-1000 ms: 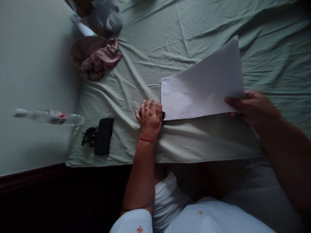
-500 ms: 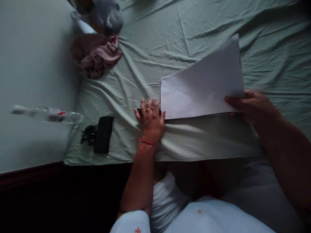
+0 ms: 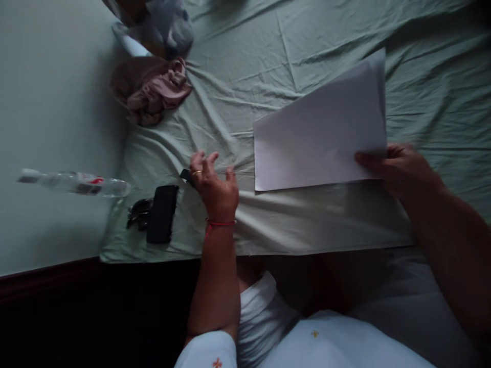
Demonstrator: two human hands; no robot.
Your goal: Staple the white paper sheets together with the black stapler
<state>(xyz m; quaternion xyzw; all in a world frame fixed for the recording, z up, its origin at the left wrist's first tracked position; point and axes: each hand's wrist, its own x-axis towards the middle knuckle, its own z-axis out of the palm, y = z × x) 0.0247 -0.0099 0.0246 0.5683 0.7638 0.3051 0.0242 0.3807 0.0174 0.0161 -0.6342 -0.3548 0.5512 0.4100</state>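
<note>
Head view: right beside me, the right hand (image 3: 402,168) has its grip closed on the paper (image 3: 322,128), pinching it by the lower right corner. That paper slants out across the green cloth (image 3: 238,102), its right end looking lifted. The left hand (image 3: 217,194), red string (image 3: 221,223) at the wrist, is well apart from it, fingers curled; a black thing (image 3: 186,176) pokes out beside them, and I can't tell whether that grip holds it. Further left are a phone (image 3: 162,214), a bottle (image 3: 82,184) and a crumpled pink cloth (image 3: 153,94)
</note>
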